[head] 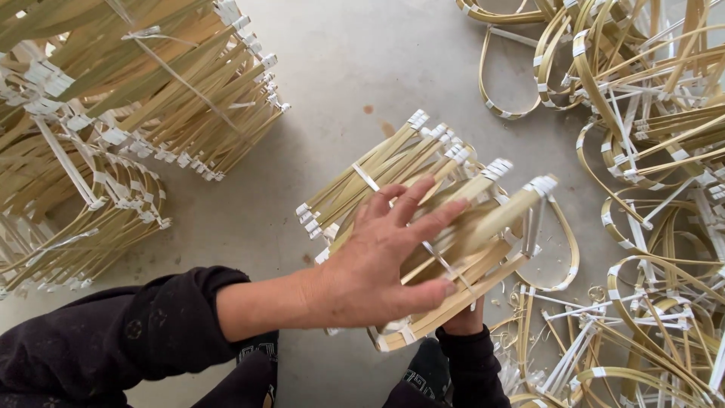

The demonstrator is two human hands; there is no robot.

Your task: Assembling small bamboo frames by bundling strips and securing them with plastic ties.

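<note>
**Flat hand on a bundle of bamboo frames**

A stack of pale yellow bent bamboo-strip frames bound with white ties sits tilted above the middle of the grey concrete floor, held up between two hands. The left hand lies on top of it, palm down, fingers spread and flat against the strips. The right hand is under the stack's near edge; only the knuckles show, so its grip cannot be made out. Both arms wear black sleeves, the right one mostly cut off at the bottom edge.

Toward the left edge of the floor stand tall stacks of the same tied frames, running out of sight at the top and left. Along the right edge sprawls a loose tangle of looped bamboo frames with white strips, also cut off, and thin shavings lie at its near side. Bare floor stays open between the two heaps, beyond the held stack.
</note>
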